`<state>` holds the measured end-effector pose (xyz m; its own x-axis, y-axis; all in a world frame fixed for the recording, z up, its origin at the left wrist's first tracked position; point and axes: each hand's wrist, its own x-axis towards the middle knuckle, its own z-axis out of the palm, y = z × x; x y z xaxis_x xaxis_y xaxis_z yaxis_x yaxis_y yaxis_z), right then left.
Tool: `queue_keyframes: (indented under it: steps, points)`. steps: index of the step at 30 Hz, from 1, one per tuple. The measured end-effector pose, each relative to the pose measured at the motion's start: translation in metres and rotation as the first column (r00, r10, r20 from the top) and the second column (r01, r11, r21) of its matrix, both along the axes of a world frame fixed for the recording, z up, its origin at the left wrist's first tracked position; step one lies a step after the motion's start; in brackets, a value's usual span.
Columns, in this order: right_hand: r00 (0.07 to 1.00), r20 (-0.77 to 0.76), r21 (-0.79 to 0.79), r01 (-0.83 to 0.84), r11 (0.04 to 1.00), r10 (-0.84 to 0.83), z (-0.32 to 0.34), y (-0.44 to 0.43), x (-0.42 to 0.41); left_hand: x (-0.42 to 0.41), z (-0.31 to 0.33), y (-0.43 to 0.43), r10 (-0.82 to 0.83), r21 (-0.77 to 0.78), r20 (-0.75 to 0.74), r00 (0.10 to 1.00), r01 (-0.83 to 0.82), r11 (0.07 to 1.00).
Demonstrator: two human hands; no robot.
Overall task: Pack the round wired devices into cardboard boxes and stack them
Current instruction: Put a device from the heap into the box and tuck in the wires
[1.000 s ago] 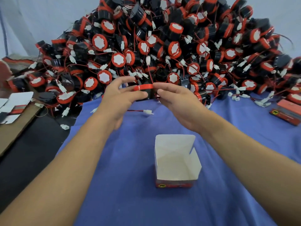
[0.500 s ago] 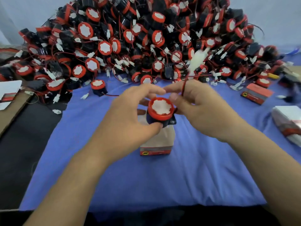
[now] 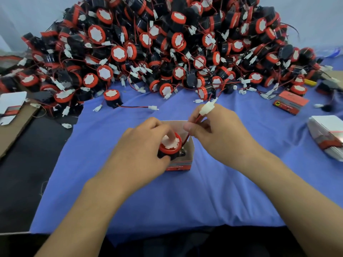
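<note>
The person's left grip [image 3: 141, 147] and right grip [image 3: 220, 134] are bare hands. Both forearms [image 3: 89, 210] are bare down to the frame's edge.

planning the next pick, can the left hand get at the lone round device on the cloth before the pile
Probably yes: the lone device sits apart from the pile on open cloth, nothing between it and the left hand. That hand is busy, gripping another device in the cardboard box.

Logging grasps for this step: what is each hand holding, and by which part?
Left hand grips the round device by its top and side; right hand pinches its wire below the white connector.
</note>
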<state>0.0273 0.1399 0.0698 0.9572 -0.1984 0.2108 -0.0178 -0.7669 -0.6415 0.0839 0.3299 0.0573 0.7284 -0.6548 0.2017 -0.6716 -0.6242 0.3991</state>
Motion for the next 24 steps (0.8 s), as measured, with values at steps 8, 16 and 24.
queue_keyframes:
  steps: [8, 16, 24]
  points:
    - [1.0, -0.019, -0.033, -0.004, 0.999, 0.004, -0.009, 0.0, -0.004, -0.001, -0.021, -0.001, -0.056, 0.201, 0.113, 0.992, 0.032, 0.979]
    - [0.999, -0.014, -0.079, -0.03, 0.996, 0.029, -0.001, 0.002, -0.008, -0.012, -0.038, -0.002, -0.052, 0.216, 0.224, 0.973, 0.002, 0.976]
    - [0.999, 0.032, -0.087, 0.015, 0.996, -0.013, 0.004, 0.003, 0.004, -0.01, -0.052, -0.001, -0.039, 0.086, 0.257, 0.966, 0.017, 0.996]
